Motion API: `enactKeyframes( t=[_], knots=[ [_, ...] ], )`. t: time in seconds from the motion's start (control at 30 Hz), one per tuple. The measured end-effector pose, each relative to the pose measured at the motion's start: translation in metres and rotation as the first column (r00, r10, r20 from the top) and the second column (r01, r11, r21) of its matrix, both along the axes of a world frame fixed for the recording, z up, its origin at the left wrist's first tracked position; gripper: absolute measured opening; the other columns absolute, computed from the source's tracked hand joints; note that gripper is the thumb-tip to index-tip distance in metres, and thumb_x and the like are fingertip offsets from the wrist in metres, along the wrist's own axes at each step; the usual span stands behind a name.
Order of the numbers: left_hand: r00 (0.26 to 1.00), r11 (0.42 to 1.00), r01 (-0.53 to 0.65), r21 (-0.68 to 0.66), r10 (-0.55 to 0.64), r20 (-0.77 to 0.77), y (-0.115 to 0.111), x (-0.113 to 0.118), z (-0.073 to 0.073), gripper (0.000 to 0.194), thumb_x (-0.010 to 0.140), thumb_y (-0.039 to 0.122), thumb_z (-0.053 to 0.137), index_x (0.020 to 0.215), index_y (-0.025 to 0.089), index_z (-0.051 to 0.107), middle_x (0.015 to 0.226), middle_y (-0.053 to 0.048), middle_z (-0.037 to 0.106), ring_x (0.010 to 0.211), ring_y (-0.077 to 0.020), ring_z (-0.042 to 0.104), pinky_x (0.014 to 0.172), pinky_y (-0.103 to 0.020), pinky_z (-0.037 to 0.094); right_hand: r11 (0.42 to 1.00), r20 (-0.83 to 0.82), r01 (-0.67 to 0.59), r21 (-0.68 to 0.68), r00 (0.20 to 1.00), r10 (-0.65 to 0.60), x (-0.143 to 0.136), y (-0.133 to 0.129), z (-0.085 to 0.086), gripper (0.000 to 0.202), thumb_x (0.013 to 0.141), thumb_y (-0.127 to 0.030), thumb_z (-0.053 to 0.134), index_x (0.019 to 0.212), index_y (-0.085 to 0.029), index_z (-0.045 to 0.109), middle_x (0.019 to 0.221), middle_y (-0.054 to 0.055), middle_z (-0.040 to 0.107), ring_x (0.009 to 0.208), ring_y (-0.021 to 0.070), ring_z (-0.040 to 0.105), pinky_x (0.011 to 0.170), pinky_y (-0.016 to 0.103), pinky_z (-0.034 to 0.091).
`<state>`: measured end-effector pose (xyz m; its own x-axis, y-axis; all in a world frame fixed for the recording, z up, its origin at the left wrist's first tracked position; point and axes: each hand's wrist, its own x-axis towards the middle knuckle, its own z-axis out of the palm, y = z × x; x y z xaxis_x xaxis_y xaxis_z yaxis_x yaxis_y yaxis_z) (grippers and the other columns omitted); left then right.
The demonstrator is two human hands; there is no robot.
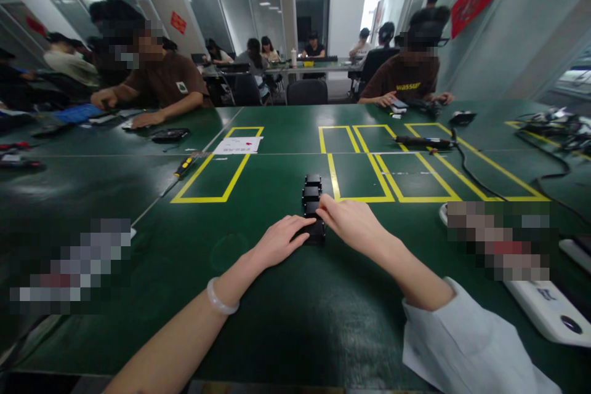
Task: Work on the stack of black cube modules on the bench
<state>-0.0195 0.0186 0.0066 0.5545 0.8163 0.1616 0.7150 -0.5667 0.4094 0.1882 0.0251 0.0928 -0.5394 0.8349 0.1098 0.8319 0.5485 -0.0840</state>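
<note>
Several small black box-shaped blocks [312,193] stand in a row running away from me on the green table, close behind one another. My left hand [287,237] reaches the nearest block [316,234] from the left. Its fingers are stretched out, with the index fingertip on the block's top edge and the thumb apart at its left side. Bent over the right side of the row, my right hand [351,220] has its fingers curled and pinched together by the second-nearest block. Whatever lies between those fingertips is hidden.
Yellow tape [203,200] outlines rectangles on the green table [277,326]. A yellow-black screwdriver [184,166] and a white paper [239,145] lie left. Rightward are a dark corded tool [425,143], a white device [540,301] and cables [554,129]. Two people work across the table.
</note>
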Motion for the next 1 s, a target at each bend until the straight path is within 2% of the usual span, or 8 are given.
enactKeyframes(
  t=[0.2,0.4,0.6,0.87,1.0],
  knots=[
    [1.000,1.000,0.005,-0.007,-0.005,-0.003,-0.0007,0.0003,0.0017,0.038,0.097,0.036,0.038,0.133,0.027,0.045,0.123,-0.004,0.056,0.110,-0.0199,0.051,0.096,-0.035,0.042,1.000,-0.073,-0.016,0.011,0.997,0.016,0.0033,0.0018,-0.0036,0.018,0.095,-0.027,0.032,0.107,-0.019,0.043,0.085,0.004,0.068,0.070,0.0168,0.064,0.053,0.024,0.026],
    [1.000,1.000,0.003,-0.003,-0.003,-0.007,0.0002,0.0001,0.0006,0.038,0.097,0.037,0.037,0.133,0.027,0.045,0.120,-0.004,0.057,0.108,-0.0199,0.052,0.095,-0.036,0.042,0.999,0.021,0.030,0.021,0.999,-0.030,0.0028,-0.0005,0.0021,0.029,0.097,-0.039,0.028,0.096,-0.019,0.049,0.079,0.005,0.068,0.072,0.0197,0.065,0.054,0.025,0.028],
    [1.000,1.000,-0.004,-0.008,0.004,-0.008,-0.0014,0.0008,0.0026,0.038,0.097,0.037,0.037,0.133,0.027,0.044,0.120,-0.004,0.057,0.108,-0.0199,0.052,0.094,-0.035,0.043,1.000,-0.029,0.007,-0.010,1.000,-0.007,0.0034,-0.0017,0.0029,0.020,0.096,-0.027,0.030,0.106,-0.018,0.045,0.082,0.005,0.069,0.071,0.0179,0.065,0.055,0.025,0.030],
    [1.000,1.000,-0.001,0.004,0.002,-0.007,-0.0003,-0.0003,-0.0008,0.037,0.097,0.036,0.039,0.132,0.027,0.045,0.123,-0.004,0.056,0.109,-0.0197,0.051,0.096,-0.036,0.042,1.000,0.014,0.015,0.011,1.000,-0.015,0.0020,-0.0008,0.0005,0.026,0.097,-0.038,0.029,0.099,-0.020,0.048,0.078,0.005,0.069,0.070,0.0185,0.065,0.053,0.024,0.026],
    [1.000,1.000,0.003,-0.001,-0.003,-0.003,-0.0004,-0.0003,0.0001,0.038,0.097,0.036,0.038,0.133,0.026,0.045,0.123,-0.004,0.056,0.110,-0.0199,0.051,0.096,-0.036,0.041,1.000,0.003,0.001,-0.006,1.000,-0.001,0.0006,0.0003,0.0003,0.022,0.097,-0.032,0.029,0.104,-0.020,0.046,0.080,0.004,0.069,0.070,0.0175,0.065,0.054,0.024,0.026]
  ],
)
